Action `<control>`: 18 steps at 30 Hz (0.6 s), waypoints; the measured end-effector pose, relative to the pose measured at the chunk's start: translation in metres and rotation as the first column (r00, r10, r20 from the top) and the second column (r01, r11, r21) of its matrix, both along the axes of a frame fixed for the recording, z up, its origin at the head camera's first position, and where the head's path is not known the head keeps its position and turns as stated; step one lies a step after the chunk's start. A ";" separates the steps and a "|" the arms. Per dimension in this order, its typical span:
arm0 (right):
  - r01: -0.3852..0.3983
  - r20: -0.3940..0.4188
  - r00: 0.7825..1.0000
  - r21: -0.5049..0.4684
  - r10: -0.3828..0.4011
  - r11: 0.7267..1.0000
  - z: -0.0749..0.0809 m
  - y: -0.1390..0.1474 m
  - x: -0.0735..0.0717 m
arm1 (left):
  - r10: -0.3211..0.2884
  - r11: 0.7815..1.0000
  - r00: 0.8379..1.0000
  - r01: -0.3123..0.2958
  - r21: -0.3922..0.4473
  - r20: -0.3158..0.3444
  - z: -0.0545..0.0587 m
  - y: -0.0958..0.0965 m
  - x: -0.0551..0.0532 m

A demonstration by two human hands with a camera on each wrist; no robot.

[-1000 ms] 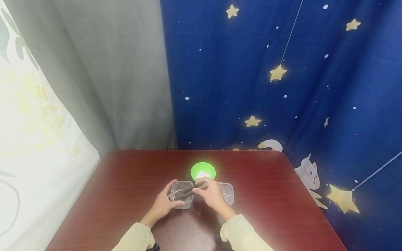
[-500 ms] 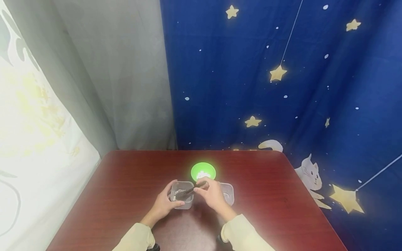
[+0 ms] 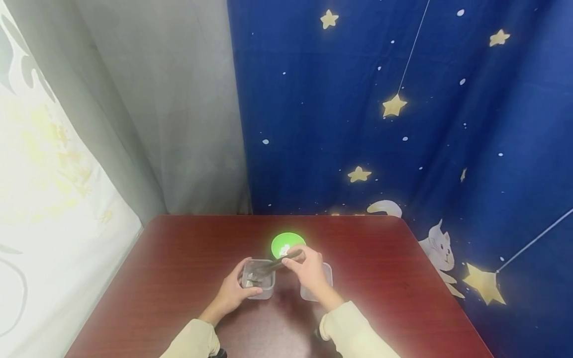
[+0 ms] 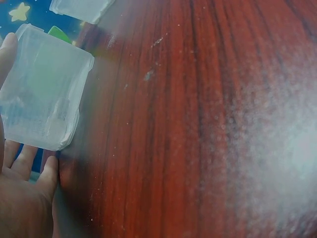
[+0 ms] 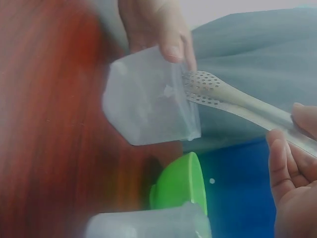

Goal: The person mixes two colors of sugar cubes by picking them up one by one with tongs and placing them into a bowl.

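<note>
My left hand grips a clear square plastic container, thumb at the near side and fingers round the left. In the left wrist view that container stands slightly tilted. My right hand pinches a pair of metal tongs by the handle. In the right wrist view, the perforated ends of the tongs sit at the container's mouth, arms slightly apart. Some small whitish pieces lie inside the container; their kind is unclear. Behind the hands stands a green bowl with white pieces in it.
A second clear plastic container stands right of the first, partly hidden under my right hand. Everything rests on a reddish-brown table. A grey curtain and a blue star-patterned curtain hang behind the table.
My right hand has moved right with the tongs, and now covers part of the green bowl and more of the second container. The left hand still holds its container in place.
</note>
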State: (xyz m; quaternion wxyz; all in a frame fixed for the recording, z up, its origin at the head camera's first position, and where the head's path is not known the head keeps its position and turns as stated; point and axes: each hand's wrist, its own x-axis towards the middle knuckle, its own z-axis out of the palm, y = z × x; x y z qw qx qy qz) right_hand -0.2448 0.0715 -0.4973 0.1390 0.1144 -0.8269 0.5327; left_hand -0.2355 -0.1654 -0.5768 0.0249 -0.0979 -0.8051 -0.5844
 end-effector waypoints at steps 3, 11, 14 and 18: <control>0.033 0.014 0.999 -0.024 -0.033 0.999 0.006 0.004 -0.002 | 0.002 1.000 1.000 -0.002 -0.009 0.006 -0.005 -0.001 -0.003; 0.083 0.018 0.997 -0.107 -0.081 0.991 0.017 0.016 -0.011 | -0.002 1.000 1.000 0.002 0.018 0.003 -0.005 -0.001 -0.004; 0.103 0.009 0.995 -0.130 -0.102 0.986 0.022 0.020 -0.013 | -0.002 1.000 1.000 0.002 0.024 0.005 -0.006 0.000 -0.004; 0.115 -0.005 0.993 -0.160 -0.117 0.980 0.027 0.027 -0.018 | 0.000 1.000 1.000 -0.001 0.024 0.004 -0.006 0.000 -0.005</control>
